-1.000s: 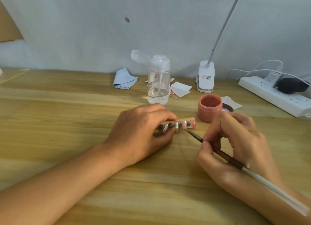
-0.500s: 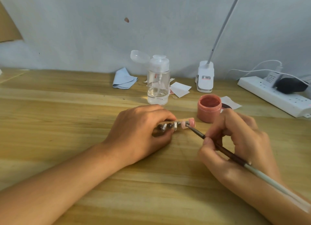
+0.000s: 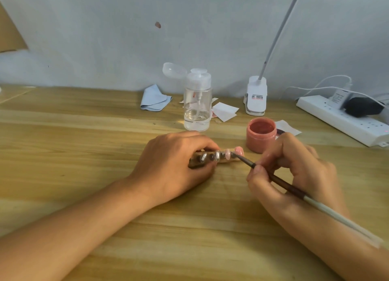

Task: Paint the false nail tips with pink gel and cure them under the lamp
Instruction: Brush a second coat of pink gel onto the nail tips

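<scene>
A light blue cloth (image 3: 154, 98) lies folded at the back of the wooden table (image 3: 63, 133), near the wall. In front of it the left hand (image 3: 174, 160) rests on the table, its fingers curled over a wooden stick (image 3: 230, 159), and holds it flat. Behind this hand stands a clear pump bottle (image 3: 197, 104) with its cap flipped open.

The false nail tips (image 3: 227, 154) sit in a row on the stick. The two at the free right end are pink. The tip of a brush (image 3: 294, 191) touches the outermost one.

An open jar of pink gel (image 3: 261, 140) stands just behind that end. The lamp (image 3: 255, 97), with a white clip base, stands further back by the wall. The right hand (image 3: 299, 171) pinches the brush between thumb and fingers. A white power strip (image 3: 336, 118) lies at the far right.
</scene>
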